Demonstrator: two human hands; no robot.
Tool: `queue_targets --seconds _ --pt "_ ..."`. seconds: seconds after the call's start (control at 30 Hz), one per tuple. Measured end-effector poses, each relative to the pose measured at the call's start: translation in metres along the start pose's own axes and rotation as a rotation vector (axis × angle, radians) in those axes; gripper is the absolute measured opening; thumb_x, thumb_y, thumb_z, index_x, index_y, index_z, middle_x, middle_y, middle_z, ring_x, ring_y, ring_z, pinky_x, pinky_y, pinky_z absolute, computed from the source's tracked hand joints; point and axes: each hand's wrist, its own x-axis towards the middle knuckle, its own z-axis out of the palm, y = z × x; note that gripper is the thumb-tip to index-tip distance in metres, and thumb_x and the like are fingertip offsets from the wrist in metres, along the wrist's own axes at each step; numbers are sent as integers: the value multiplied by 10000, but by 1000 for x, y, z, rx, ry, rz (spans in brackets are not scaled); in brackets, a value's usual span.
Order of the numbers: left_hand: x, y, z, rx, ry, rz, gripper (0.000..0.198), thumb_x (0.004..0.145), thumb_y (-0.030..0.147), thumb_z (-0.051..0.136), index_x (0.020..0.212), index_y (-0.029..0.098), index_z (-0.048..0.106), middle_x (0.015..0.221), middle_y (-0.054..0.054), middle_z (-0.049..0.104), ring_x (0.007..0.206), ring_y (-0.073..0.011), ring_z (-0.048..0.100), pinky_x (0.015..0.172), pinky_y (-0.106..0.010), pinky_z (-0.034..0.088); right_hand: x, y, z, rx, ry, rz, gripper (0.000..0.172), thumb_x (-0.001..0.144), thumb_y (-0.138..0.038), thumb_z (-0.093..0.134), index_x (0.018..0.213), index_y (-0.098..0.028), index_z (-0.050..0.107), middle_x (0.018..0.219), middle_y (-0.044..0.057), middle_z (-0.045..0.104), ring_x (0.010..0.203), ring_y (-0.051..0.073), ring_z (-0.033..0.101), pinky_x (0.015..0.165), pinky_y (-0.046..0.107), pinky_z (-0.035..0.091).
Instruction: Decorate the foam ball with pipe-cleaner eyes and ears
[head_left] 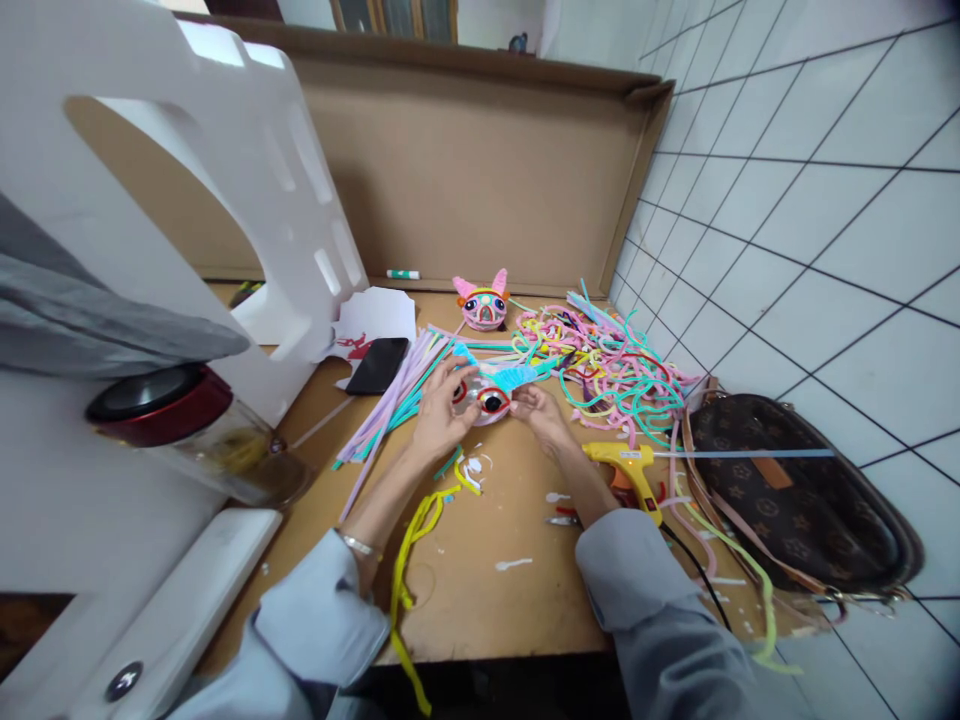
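A small pipe-cleaner animal head (491, 415) is between my two hands above the middle of the table. It has black eyes edged in red and white, and fuzzy blue ears (514, 377) stick up from it. My left hand (441, 408) grips its left side, thumb across the front near one eye. At the right edge, the bent fingers of my right hand (543, 414) pinch the piece beside the other eye; what exactly lies between those fingertips is hidden. Behind it stands a finished-looking pink-eared head (484, 306) of the same kind.
Straight pipe cleaners (390, 400) lie left, with a phone (379, 366) beside them. A tangled pile (615, 365) spreads right. Near my right forearm are a yellow glue gun (628, 465) and brown handbag (795, 490). Yellow strands (405, 560) hang over the front edge. A glass bottle (225, 450) stands left.
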Motion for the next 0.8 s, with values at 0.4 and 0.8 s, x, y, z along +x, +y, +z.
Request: queue_targets --seconds 0.4,0.8 --pt "1 17 -6 67 -62 -53 381 824 310 577 1181 215 673 1347 -120 619 1304 -300 552 1106 -483 396 -3 -5 2 -13 4 7 319 543 -308 811 772 -230 603 769 -3 690 788 179 649 770 318 525" --pt "-3 24 -7 103 -70 -67 330 879 340 551 1156 230 694 1336 -112 634 1288 -306 559 1060 -483 361 -6 -7 4 7 13 87 350 552 -291 833 784 -215 584 843 -11 671 723 124 631 685 285 552"
